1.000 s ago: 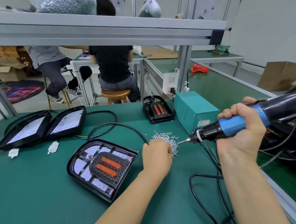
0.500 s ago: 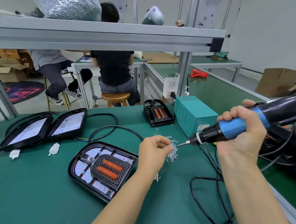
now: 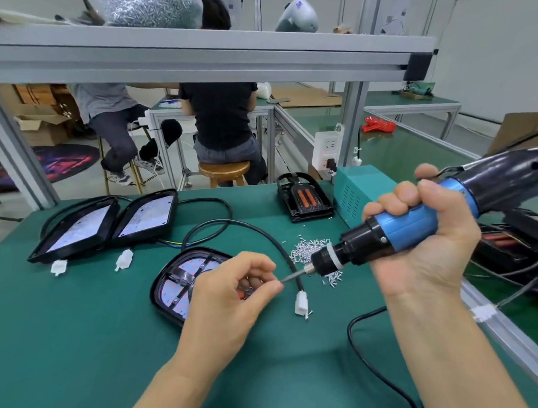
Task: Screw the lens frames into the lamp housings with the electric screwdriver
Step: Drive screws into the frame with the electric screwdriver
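My right hand (image 3: 419, 242) grips the blue and black electric screwdriver (image 3: 415, 224), its bit pointing left. My left hand (image 3: 232, 296) is raised in front of the black lamp housing (image 3: 172, 283) and pinches a small screw at the bit's tip; more screws seem to lie in its curled fingers. The housing lies on the green bench with its lens frame in it, mostly hidden by my left hand. A pile of loose silver screws (image 3: 310, 251) lies behind the screwdriver's nose.
Two more black lamp housings (image 3: 106, 224) lie at the back left with white connectors. A lens frame part (image 3: 305, 198) and a teal power box (image 3: 357, 189) stand at the back. Black cables (image 3: 372, 363) and a white plug (image 3: 301, 305) cross the mat. People sit beyond the bench.
My left hand lifted off the screw pile and came left toward me with a screw. The screwdriver swung closer, its bit now meeting my left fingertips.
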Demonstrator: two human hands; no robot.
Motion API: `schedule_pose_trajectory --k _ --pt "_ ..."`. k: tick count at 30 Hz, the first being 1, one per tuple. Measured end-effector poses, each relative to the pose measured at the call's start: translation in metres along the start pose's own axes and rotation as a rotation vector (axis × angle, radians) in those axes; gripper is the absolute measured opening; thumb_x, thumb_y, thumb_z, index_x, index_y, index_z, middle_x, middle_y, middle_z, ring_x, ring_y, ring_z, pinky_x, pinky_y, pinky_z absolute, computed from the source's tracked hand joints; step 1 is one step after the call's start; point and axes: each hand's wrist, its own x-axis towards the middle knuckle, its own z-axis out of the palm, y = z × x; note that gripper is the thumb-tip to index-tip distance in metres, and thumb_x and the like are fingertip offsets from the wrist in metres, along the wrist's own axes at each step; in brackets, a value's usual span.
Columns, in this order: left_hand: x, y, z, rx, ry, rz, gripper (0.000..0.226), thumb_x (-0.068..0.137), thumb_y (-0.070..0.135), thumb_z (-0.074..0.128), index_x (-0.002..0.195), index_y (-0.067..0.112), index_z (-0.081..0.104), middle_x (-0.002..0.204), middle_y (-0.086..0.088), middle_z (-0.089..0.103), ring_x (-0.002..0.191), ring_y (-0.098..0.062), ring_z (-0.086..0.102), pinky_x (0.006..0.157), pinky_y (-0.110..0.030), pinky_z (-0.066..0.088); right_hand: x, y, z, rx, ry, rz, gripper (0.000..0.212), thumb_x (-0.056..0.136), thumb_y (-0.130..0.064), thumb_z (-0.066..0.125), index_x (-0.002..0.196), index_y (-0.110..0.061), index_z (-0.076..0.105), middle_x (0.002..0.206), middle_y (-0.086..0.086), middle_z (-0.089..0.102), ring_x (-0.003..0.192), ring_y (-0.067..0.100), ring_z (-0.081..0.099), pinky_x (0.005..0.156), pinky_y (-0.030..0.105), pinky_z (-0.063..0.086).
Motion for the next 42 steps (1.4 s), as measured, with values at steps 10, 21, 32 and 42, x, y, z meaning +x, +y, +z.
schedule_pose_trajectory --k 10,21,32,42 --pt "-0.009 -0.004 -0.029 0.102 -0.027 0.114 0.018 0.072 0.018 0.071 0.085 0.027 0.065 0.077 0.016 0.065 0.067 -0.003 0.058 0.064 -0.013 0.045 -0.01 0.024 0.015 -0.044 -0.038 0.064 0.014 0.073 -0.012 0.049 0.082 -0.02 0.055 0.055 -0.007 0.046 0.047 0.007 0.044 0.057 0.02 0.044" --pt "-0.023 -0.022 -0.058 0.044 -0.048 -0.02 0.022 0.076 0.004 0.076 0.072 0.025 0.071 0.067 0.015 0.064 0.06 -0.002 0.053 0.061 -0.009 0.039 -0.024 0.054 0.03 -0.113 -0.11 0.122 0.017 0.071 -0.009 0.048 0.085 -0.018 0.052 0.054 -0.006 0.044 0.046 0.008 0.042 0.055 0.021 0.042" --pt "-0.06 -0.041 -0.065 0.397 -0.013 -0.089 0.009 0.082 0.016 0.063 0.08 0.018 0.072 0.074 0.013 0.061 0.067 -0.001 0.048 0.064 -0.025 0.045 -0.047 0.086 0.022 -0.331 -0.287 0.142 0.031 0.059 -0.011 0.06 0.088 -0.016 0.053 0.055 -0.004 0.046 0.048 0.013 0.044 0.056 0.025 0.041" --pt "-0.059 -0.033 -0.053 0.576 -0.118 -0.041 0.014 0.088 0.01 0.06 0.091 0.016 0.073 0.081 0.001 0.058 0.072 -0.025 0.057 0.061 -0.039 0.049 -0.053 0.102 0.025 -0.474 -0.404 0.143 0.027 0.07 0.005 0.05 0.086 -0.017 0.053 0.054 -0.004 0.049 0.048 0.014 0.045 0.054 0.026 0.04"
